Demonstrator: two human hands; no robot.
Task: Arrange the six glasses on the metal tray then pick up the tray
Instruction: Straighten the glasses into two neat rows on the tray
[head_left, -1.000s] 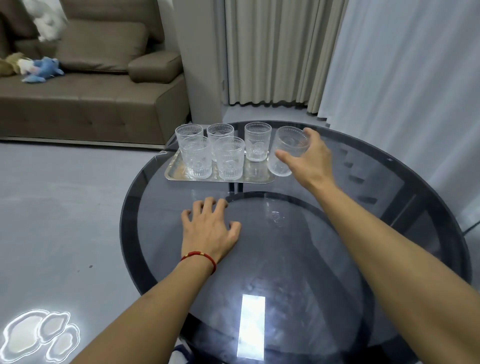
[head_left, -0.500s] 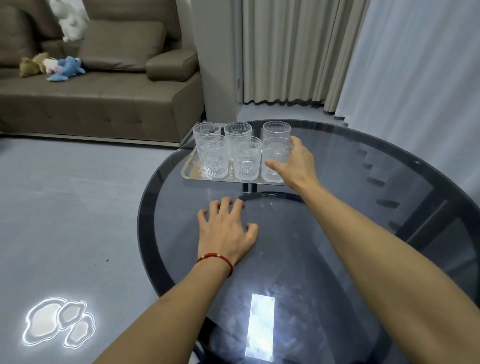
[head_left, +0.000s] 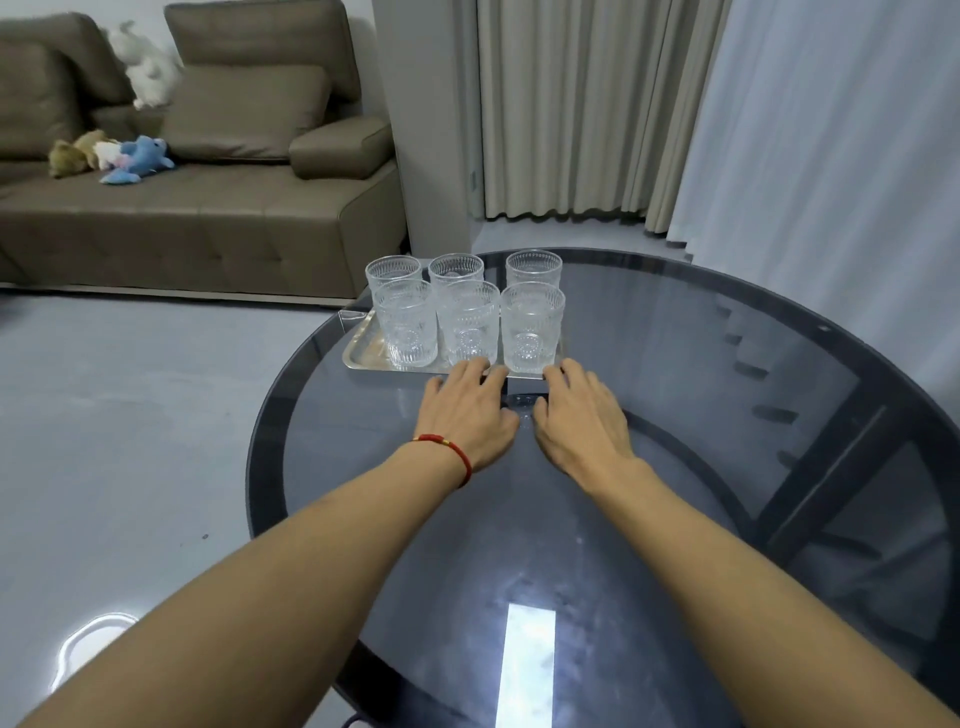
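Head-camera view across a living room: a brown sofa (head_left: 197, 223) lines the far wall, pale curtains (head_left: 571, 104) hang behind, and a round dark glass table (head_left: 675, 415) fills the foreground. At the table's far left edge sits the metal tray (head_left: 363, 348), one corner reaching past the rim. Six clear patterned glasses (head_left: 467, 322) stand upright on it in two rows of three, close together. Two bare forearms reach across the tabletop. The left hand (head_left: 467, 415), a red string bracelet (head_left: 447, 449) on its wrist, and the right hand (head_left: 582, 421) lie side by side, palms down and fingers loosely spread, gripping nothing. Their fingertips reach the tray's near edge; whether they touch it cannot be told. On the sofa seat lies a blue plush toy (head_left: 140, 158).
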